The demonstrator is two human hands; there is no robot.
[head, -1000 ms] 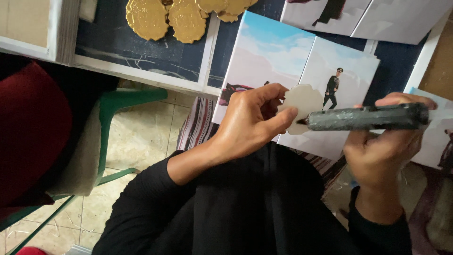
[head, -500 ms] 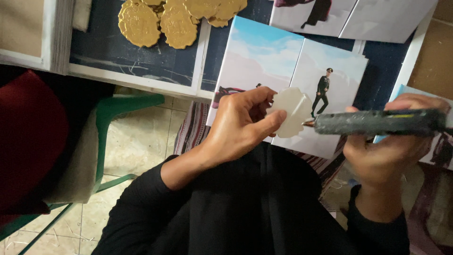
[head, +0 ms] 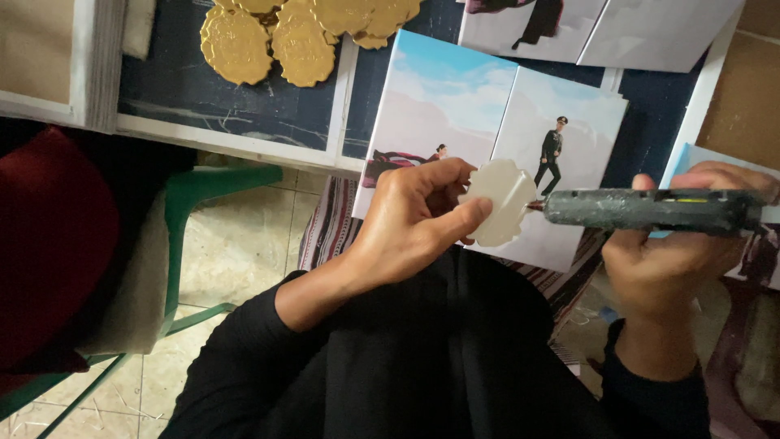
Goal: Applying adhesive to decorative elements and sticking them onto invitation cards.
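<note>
At three o'clock my right hand (head: 678,260) grips the glue gun (head: 650,210), nozzle touching the white disc (head: 502,203) pinched in my left hand (head: 410,223); gluing looks underway, gold discs (head: 301,32) finished at twelve.

Scalloped disc (head: 502,203) in the left hand (head: 414,223): off-white, plain, no print on the visible face. Glue gun (head: 650,210) in the right hand (head: 674,260): grey-green body, mottled with dried smears, a small yellow fleck on top, reddish tip. Scalloped medallions (head: 301,36) at far left-centre: shiny gold, embossed. Surface (head: 211,89): dark navy, scuffed with pale scratches, white edging. Printed cards (head: 487,114): pale blue sky fading to white and dusty pink, small dark figures, one trailing maroon cloth. Sleeves (head: 406,366): black. Striped cloth (head: 329,228) under the cards: maroon, white and dark bands. Chair (head: 203,191) at left: green. Floor (head: 244,244): cream tiles, faintly marbled. Cushion (head: 49,244) at near left: deep red.
</note>
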